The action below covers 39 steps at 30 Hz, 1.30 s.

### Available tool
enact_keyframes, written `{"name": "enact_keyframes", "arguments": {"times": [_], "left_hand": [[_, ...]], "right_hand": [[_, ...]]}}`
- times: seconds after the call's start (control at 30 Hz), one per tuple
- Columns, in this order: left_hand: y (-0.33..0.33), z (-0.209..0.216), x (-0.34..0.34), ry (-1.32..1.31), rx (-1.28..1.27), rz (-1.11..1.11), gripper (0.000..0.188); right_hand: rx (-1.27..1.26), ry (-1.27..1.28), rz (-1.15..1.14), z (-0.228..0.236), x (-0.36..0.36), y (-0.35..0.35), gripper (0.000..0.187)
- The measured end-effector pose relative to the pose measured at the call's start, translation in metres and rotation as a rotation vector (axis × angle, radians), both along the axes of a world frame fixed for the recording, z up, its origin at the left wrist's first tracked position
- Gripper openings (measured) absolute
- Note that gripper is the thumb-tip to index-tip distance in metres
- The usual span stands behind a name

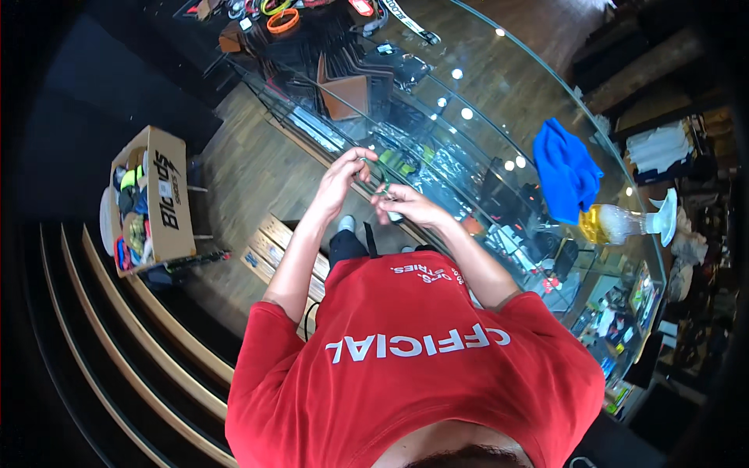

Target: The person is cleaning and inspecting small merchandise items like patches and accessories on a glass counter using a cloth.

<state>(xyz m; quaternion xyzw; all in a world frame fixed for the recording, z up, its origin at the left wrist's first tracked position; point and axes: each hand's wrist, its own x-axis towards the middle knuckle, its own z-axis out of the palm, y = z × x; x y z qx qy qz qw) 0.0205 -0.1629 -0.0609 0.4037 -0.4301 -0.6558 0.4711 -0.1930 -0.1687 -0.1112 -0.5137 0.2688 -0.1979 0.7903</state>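
My left hand (339,186) and my right hand (413,208) are raised close together in front of my body, at the edge of the glass counter (476,168). Between them runs a thin green cord-like loop (385,189), too small to tell its exact kind. My left fingers are curled and pinch its upper end. The right thumb and fingers close on its other end. Something small and dark with a pale part shows under my right fingers, and I cannot make out what it is.
A blue cloth (563,171) and a spray bottle of yellow liquid (616,225), lying on its side, are on the counter top. Brown wallets or folders (343,93) stand farther back. Left are a cardboard box (168,195) of clothing, a wooden slatted stool (273,238) and curved shelves (148,312).
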Motion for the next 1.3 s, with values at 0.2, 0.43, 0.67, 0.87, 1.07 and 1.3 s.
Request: {"name": "enact_keyframes", "arguments": {"times": [0.2, 0.43, 0.67, 0.87, 1.07, 1.3], "left_hand": [[-0.049, -0.031, 0.059, -0.158, 0.051, -0.189, 0.036], [-0.082, -0.046, 0.063, -0.117, 0.083, -0.421, 0.046], [-0.093, -0.035, 0.037, -0.244, -0.218, -0.637, 0.054], [-0.087, -0.016, 0.026, -0.239, -0.419, -0.655, 0.054], [-0.089, -0.004, 0.030, -0.447, -0.617, -0.620, 0.058], [-0.095, -0.010, 0.032, -0.270, -0.720, -0.588, 0.054]], "right_hand": [[-0.054, 0.212, -0.319, -0.005, 0.017, -0.008, 0.040], [-0.286, 0.312, -0.984, -0.012, 0.049, 0.002, 0.025], [-0.376, 0.375, -1.319, 0.002, 0.061, 0.011, 0.022], [-0.299, 0.131, -1.305, 0.005, 0.073, 0.009, 0.028], [-0.125, -0.048, -1.184, 0.020, 0.077, 0.004, 0.026], [-0.095, -0.029, -1.122, 0.032, 0.072, 0.008, 0.025]]}}
